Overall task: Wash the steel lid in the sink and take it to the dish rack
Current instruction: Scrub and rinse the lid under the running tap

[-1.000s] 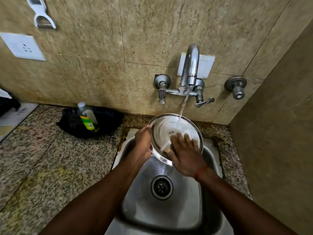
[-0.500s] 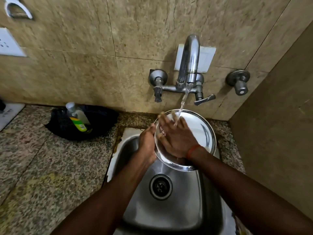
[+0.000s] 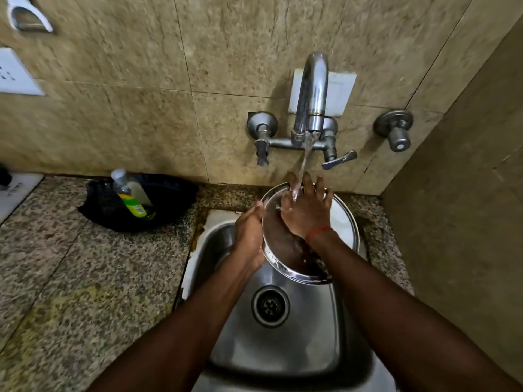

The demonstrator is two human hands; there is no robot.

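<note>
the steel lid (image 3: 343, 222) is held up over the sink (image 3: 283, 352), tilted so its hollow face looks toward the person, with the top rim near the wall and the bottom rim low, just beyond the drain (image 3: 270, 306). the left hand (image 3: 249, 236) grips the rim on its left side, thumb over the edge; its fingers are hidden behind the metal. the right hand (image 3: 307, 215) lies flat inside the hollow, fingers (image 3: 308, 185) spread and pointing up at the tap (image 3: 311, 91), the water stream (image 3: 304, 162) landing right on them. the lid is round, so no long axis; it sits directly under the right fingers, but the left hand alone carries it. rinsing looks under way; no dish rack shows. water splashes at the lid's lower lip. far left of the fingers, on the counter (image 3: 85, 278), a bottle (image 3: 130, 196) leans in a black heap (image 3: 172, 199).
</note>
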